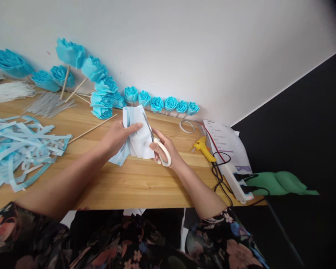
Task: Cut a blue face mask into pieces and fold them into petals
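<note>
My left hand (120, 135) pinches a folded, pale blue sheet (141, 144), thin like paper or fabric, with the thumb across its front. A lighter blue flap hangs below that hand. My right hand (166, 145) has its fingers in the cream handles of a pair of scissors (164, 152). The metal blades point up and away along the sheet's right edge. Whether they are closed on the sheet I cannot tell. Both hands are above the middle of the wooden table (156, 186). Part of my right fingers is hidden behind the handles and the sheet.
Blue strips (22, 149) pile up at the left, near grey wires (49, 104). Blue paper flowers (100, 97) on sticks line the wall. To the right are a tape roll (186, 127), a yellow glue gun (204, 148), cables and a power strip (238, 183).
</note>
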Tool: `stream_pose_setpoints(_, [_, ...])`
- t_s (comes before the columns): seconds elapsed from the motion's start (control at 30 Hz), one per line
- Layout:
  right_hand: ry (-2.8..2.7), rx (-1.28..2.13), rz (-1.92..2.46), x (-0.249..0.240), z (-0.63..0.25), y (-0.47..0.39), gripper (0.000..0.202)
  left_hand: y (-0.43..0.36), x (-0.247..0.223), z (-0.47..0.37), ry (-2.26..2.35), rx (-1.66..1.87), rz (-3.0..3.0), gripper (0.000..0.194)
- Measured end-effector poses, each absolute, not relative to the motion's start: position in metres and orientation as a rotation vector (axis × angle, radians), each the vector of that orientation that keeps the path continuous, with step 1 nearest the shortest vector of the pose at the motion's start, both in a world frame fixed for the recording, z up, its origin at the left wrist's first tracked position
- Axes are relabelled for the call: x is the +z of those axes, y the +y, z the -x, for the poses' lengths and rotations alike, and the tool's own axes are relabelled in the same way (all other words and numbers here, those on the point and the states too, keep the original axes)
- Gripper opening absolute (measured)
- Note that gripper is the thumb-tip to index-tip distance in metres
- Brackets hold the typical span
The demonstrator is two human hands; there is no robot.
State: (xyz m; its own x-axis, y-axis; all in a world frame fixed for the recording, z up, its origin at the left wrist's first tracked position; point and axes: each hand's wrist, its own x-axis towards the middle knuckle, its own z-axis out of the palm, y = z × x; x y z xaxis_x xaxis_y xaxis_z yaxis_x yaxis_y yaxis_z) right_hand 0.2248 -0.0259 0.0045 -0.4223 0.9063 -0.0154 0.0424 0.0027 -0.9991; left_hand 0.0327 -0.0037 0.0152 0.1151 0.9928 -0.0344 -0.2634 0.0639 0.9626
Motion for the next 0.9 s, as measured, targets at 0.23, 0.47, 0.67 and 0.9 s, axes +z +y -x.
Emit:
stream_pose_setpoints(0.23, [-1.529,1.571,1.008,0.005,-0.224,-0.026,0.098,-0.004,0.018,-0.032,0.957,1.231,-0.978,0.046])
stream_pose_setpoints(0.47, [-1.598,1.562,1.002,0.015,-0.226,-0.028,0.107,-0.006,0.021,-0.032,0.976,1.255,-0.995,0.042])
stream_pose_setpoints(0.67, [-1.625,1.529,0.992,0.013,-0.226,-0.029,0.102,-0.008,0.019,-0.035,0.998,1.205,-1.082,0.039])
stream_pose_setpoints(0.9, [-1.64,1.485,1.007,0.017,-0.225,-0.031,0.092,-0.009,0.019,-0.038,0.999,1.18,-1.071,0.038])
